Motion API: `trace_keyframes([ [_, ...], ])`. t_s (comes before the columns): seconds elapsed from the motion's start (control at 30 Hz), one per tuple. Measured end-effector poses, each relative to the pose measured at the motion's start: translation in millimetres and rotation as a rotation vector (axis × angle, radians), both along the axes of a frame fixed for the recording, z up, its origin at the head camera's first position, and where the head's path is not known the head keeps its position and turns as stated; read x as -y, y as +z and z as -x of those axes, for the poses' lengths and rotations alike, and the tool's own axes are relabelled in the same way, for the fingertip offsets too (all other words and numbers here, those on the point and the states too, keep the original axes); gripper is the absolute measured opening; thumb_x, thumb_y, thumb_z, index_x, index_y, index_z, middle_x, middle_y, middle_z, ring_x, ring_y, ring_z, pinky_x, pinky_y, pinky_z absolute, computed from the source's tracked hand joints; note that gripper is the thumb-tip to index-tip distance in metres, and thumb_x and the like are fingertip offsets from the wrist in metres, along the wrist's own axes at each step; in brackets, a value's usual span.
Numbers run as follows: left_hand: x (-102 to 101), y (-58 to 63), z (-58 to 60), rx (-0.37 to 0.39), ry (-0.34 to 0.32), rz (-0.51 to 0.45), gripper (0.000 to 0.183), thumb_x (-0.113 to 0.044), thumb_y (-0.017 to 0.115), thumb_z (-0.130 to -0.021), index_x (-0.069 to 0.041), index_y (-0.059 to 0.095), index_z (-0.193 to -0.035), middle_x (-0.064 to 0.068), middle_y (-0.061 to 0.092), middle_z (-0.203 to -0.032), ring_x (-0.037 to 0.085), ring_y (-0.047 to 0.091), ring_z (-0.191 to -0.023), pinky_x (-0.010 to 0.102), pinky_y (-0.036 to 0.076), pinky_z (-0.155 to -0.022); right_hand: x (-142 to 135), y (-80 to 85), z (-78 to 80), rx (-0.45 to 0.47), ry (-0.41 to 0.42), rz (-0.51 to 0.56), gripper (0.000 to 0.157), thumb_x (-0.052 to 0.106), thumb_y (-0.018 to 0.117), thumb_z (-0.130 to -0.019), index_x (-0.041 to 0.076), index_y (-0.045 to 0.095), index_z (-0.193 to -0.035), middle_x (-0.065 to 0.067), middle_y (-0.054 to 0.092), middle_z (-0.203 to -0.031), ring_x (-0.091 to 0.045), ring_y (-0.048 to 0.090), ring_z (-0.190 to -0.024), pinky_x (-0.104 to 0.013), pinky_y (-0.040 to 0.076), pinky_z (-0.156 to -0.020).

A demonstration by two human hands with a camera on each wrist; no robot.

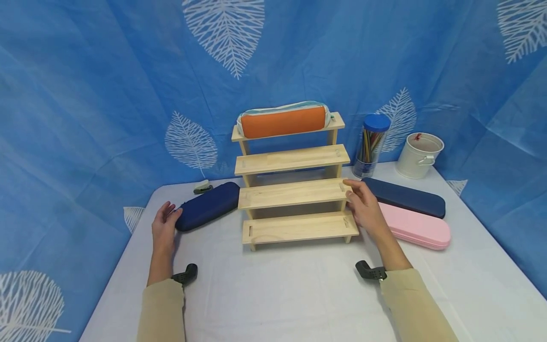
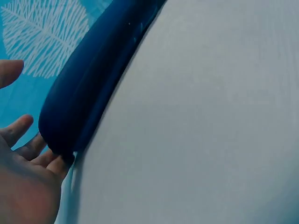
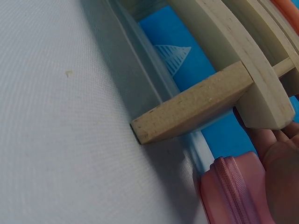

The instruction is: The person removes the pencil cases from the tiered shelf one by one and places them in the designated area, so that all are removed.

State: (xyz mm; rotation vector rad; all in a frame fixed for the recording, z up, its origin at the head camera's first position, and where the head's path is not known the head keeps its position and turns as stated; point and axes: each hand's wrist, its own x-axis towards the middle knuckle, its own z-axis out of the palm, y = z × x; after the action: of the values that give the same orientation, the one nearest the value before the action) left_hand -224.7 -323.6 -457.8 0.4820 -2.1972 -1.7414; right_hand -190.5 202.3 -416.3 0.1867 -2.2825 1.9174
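Note:
A light wooden rack (image 1: 295, 192) with stepped tiers stands on the table, an orange pencil case (image 1: 284, 122) with striped edges lying on its top tier. My right hand (image 1: 365, 209) grips the right end of the second tier from the bottom; in the right wrist view its fingers pass partly behind the wood. To the left of the rack lies a dark blue pencil case (image 1: 209, 206). Loosely spread, the fingers of my left hand (image 1: 164, 230) touch its near left end. The left wrist view shows the smaller fingers right at the case's rounded tip (image 2: 65, 126).
Right of the rack lie a navy case (image 1: 406, 197) and a pink zipped case (image 1: 416, 225). Behind them stand a blue-lidded clear jar of pencils (image 1: 369, 147) and a white bucket (image 1: 419, 154). A small green-and-white object (image 1: 202, 186) sits behind the dark blue case.

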Motion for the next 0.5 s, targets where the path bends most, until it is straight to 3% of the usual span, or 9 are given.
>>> trace_keyframes([
  [0.2, -7, 8.2, 2.4, -0.078, -0.024, 0.204, 0.065, -0.032, 0.064, -0.093, -0.01, 0.036, -0.148, 0.009, 0.038, -0.149, 0.023, 0.029, -0.139, 0.035, 0.019, -0.113, 2, 1.1, 0.9, 0.001, 0.001, 0.003, 0.036, 0.013, 0.044, -0.103, 0.003, 0.044, -0.138, -0.019, 0.042, -0.141, -0.034, 0.045, -0.126, -0.048, 0.043, -0.095],
  [0.5, -28, 24.7, 12.8, -0.195, -0.061, 0.285, 0.061, -0.025, 0.067, -0.092, -0.009, 0.042, -0.144, 0.01, 0.042, -0.145, 0.023, 0.033, -0.136, 0.035, 0.023, -0.111, 1, -0.5, 1.0, -0.005, 0.002, 0.005, 0.037, 0.013, 0.044, -0.103, 0.003, 0.043, -0.138, -0.02, 0.043, -0.139, -0.034, 0.046, -0.124, -0.048, 0.043, -0.095],
])
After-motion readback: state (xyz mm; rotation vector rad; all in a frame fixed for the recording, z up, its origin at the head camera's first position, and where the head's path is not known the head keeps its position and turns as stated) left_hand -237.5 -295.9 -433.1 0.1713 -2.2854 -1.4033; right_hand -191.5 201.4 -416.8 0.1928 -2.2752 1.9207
